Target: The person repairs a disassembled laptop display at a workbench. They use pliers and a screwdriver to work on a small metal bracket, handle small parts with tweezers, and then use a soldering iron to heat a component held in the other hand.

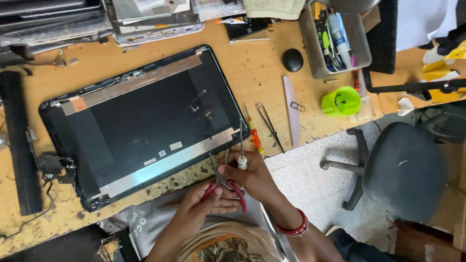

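Note:
My left hand (199,206) and my right hand (250,177) meet at the near edge of the wooden workbench (262,73). Together they grip red-handled pliers (224,187), whose jaws point up toward the bench edge. My right hand also holds a screwdriver (241,145) upright, its shaft lying over the corner of a black laptop lid back cover (141,121). That cover lies inside-up on the bench, with silver foil strips along its long edges. A red beaded bracelet is on my right wrist.
An orange screwdriver (254,131), black tweezers (270,125) and a flat pry strip (291,109) lie right of the cover. A green cup (341,101), a grey bin of tools (335,41), a black mouse (292,59), stacked laptops (53,22) and a stool (403,165) surround.

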